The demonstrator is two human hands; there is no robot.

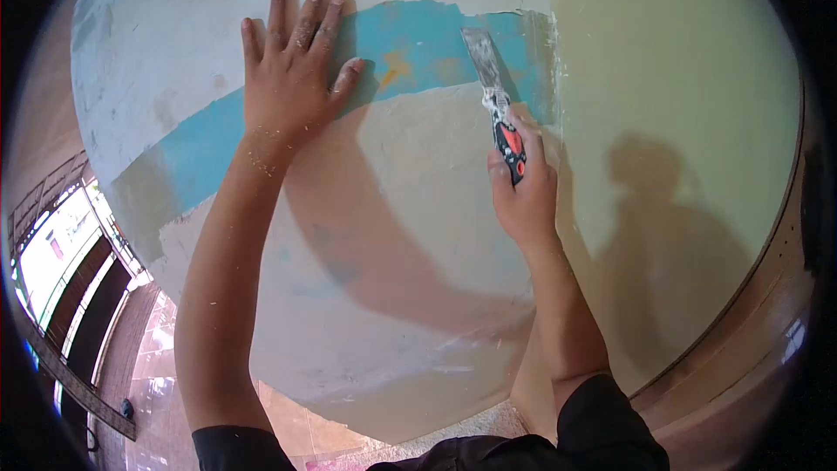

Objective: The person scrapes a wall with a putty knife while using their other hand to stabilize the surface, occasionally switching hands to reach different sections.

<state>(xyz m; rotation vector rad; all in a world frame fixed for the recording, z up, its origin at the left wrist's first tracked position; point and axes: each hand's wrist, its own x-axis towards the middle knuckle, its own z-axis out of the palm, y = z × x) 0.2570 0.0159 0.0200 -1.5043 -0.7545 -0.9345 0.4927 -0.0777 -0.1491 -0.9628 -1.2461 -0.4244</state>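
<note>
My left hand (pixel 292 74) lies flat with its fingers spread on the wall, over the upper left part of a turquoise strip (pixel 423 30). Pale dust and flecks cling to its skin and wrist. In my right hand (pixel 527 179) is a putty knife (pixel 485 65) with a black and red handle, its metal blade pointing up. The blade overlaps the right part of the turquoise strip; whether its edge touches the wall I cannot tell. Paler, rough-edged wall coating (pixel 418 174) borders the strip below, and whitish coating (pixel 174 44) borders it above.
A yellow-green wall (pixel 680 61) meets the patched wall at a corner right of the knife and carries a shadow. At the lower left are a window with bars (pixel 57 244) and a tiled floor (pixel 157 392). Pale debris (pixel 488 423) lies at the wall's foot.
</note>
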